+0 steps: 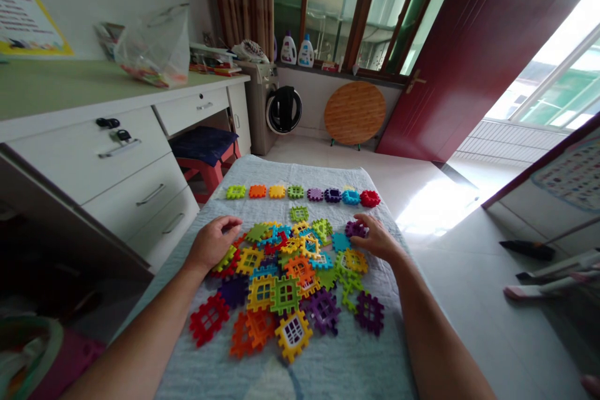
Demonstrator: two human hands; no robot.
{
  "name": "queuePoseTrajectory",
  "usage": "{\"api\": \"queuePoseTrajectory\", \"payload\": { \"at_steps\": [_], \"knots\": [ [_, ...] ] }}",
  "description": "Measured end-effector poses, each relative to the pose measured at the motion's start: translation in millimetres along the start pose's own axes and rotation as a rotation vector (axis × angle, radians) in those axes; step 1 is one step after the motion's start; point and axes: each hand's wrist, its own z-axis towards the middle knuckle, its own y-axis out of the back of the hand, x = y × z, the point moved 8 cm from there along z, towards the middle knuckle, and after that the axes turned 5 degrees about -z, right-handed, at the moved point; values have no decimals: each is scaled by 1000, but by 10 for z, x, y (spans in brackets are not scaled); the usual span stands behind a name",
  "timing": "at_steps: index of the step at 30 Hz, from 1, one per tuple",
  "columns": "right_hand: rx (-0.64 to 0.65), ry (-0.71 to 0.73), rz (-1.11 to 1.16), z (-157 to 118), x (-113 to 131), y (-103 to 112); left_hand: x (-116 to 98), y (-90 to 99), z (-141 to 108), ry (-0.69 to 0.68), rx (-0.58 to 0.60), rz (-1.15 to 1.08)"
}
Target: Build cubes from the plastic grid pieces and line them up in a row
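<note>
A heap of colourful plastic window-shaped pieces [285, 294] lies on a cloth-covered table [225, 378]. Behind it runs a row of several pieces, from a light green one [235, 192] at the left to a red one [370, 199] at the right. One green piece [299, 214] lies between the row and the heap. My left hand [216, 241] rests at the heap's left edge, its fingers curled; what they hold, if anything, is hidden. My right hand [375, 237] grips a dark purple piece [355, 229] at the heap's right side, between thumb and fingers.
A white desk [94, 97] with drawers stands at the left, with a red stool [206, 153] beside it. A washing machine [262, 106] and a round wooden tabletop [355, 114] are at the back. A bin [44, 350] is at the lower left.
</note>
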Motion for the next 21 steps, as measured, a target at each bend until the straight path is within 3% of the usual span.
{"api": "queuePoseTrajectory", "payload": {
  "at_steps": [6, 10, 15, 21],
  "knots": [
    [-6, 29, -104, 18, 76, -6, -5, -1, -14, 17, 1, -5],
    [-43, 87, -129, 137, 226, 126, -15, -3, -21, 35, 6, -15],
    [-93, 190, -128, 602, 620, 187, -27, 2, -19, 24, 3, -33],
    [14, 153, -208, 1213, 856, -168, -66, 21, -37, -17, -7, -42]
  ]
}}
